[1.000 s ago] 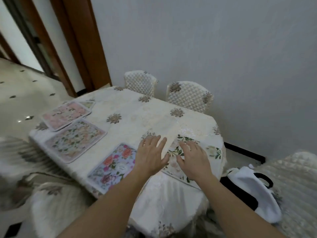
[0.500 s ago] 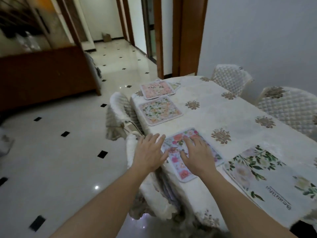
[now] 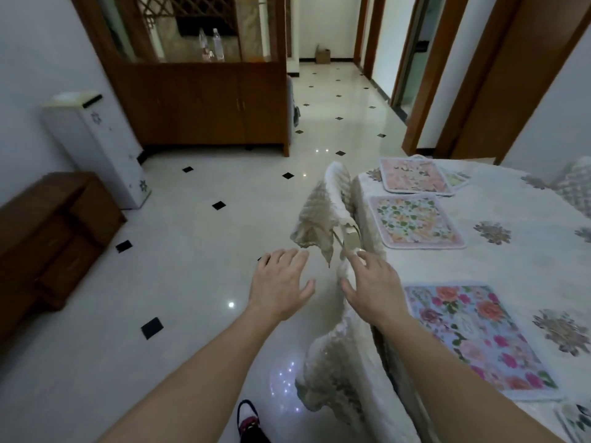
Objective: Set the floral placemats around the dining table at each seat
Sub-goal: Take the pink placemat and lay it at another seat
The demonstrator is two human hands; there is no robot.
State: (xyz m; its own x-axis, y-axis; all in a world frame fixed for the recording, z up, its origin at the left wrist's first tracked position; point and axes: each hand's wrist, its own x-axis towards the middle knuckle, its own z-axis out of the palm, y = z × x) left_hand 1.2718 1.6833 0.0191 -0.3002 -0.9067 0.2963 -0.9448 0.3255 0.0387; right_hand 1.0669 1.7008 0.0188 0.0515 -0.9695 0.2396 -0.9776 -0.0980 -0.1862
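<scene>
Left hand: I am seeing it [image 3: 281, 284] hanging palm-down in the air above the tiled floor [image 3: 192, 257], fingers straight and spread apart, gripping nothing.
Right hand: it [image 3: 372, 287] is hovering palm-down too, fingers splayed and thumb pointing toward 9 o'clock, holding nothing. I cannot tell whether the fingertips are brushing the chair cover beneath.
Hands together: the left is sitting at 9 o'clock of the right, with a gap between the thumbs.
Rose placemat: it [image 3: 476, 337] is lying flat on the table [image 3: 511, 266] at 4 o'clock of my right hand, along the near edge and apart from the hand.
Green-and-orange placemat: it [image 3: 414, 220] is lying flat at 1 o'clock of the right hand, along the same edge.
Pink placemat: it [image 3: 412, 174] is resting beyond that, at 12 o'clock of the green one, on top of another mat [image 3: 458, 179] that is peeking out on its 3 o'clock side.
Leaf-print placemat: only a corner [image 3: 575, 417] is showing, at 5 o'clock in my view.
Near chair: it [image 3: 339, 375] is standing against the table under my right forearm.
Far chair: it [image 3: 335, 187] is standing at 12 o'clock of the hands, its quilted cover [image 3: 315, 225] hanging loose off the back.
Room: a wooden cabinet [image 3: 208, 94] is standing at 11 o'clock, a white unit [image 3: 96, 145] at 10 o'clock, and a shoe [image 3: 251, 422] is showing at 6 o'clock.
</scene>
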